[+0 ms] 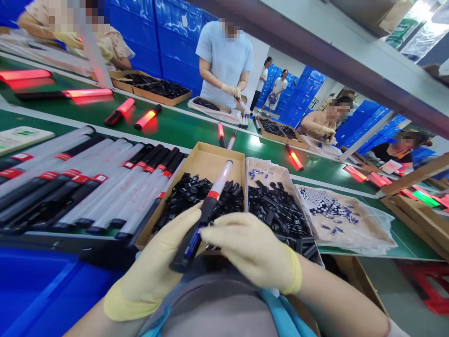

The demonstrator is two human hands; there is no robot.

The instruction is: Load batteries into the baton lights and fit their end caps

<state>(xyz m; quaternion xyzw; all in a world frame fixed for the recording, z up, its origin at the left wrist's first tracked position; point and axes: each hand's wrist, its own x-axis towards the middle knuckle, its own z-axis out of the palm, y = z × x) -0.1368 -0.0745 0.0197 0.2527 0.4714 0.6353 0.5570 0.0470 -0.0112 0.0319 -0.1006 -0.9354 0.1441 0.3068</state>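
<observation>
A light baton (212, 196) with a clear tube, a red band and a black handle is tilted upright in front of me. My left hand (168, 248) is closed around the black handle from the left. The handle's side is open, and a blue battery (192, 245) shows in it. My right hand (250, 245) has its fingers curled and pressed together, the tips at the battery on the handle's right side. Part of what lies beneath those fingertips is hidden. Both hands wear pale yellow gloves.
Several batons (115, 187) lie at left, above a blue bin (38, 290). Ahead are a cardboard box (219, 154) and a second tray (254, 164), both with black parts. A right-hand tray (372, 229) holds batteries. Lit batons lie on the green belt (175, 128); co-workers sit and stand beyond.
</observation>
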